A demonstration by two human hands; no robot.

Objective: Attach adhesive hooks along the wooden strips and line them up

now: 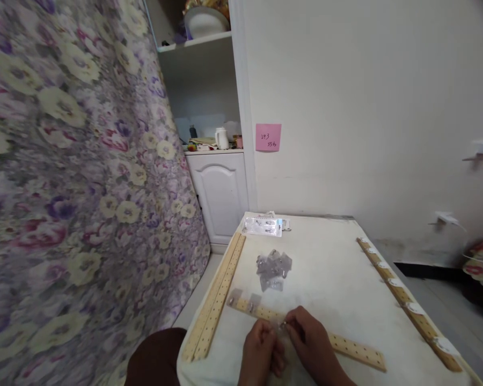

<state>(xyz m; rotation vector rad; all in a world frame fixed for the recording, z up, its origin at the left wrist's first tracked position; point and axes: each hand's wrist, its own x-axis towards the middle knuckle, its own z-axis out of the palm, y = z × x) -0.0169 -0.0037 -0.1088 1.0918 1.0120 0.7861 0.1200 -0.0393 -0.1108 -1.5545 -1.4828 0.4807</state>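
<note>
The left hand point(262, 343) is resting curled nearly closed, any grip unclear; the right hand point(306, 329) is pinching a small piece point(282, 325) by a holed strip point(358, 351), seemingly to steady it. Packets point(273, 267) are lying piled beyond the strip, probably for easy reach.

Perforated strip point(358, 351) near the front edge of the table point(326, 262): wood, matt, smooth. Small packets point(273, 269): thin, see-through plastic. Flat pack point(261, 226) at the back-left corner: clear plastic, glossy.
</note>
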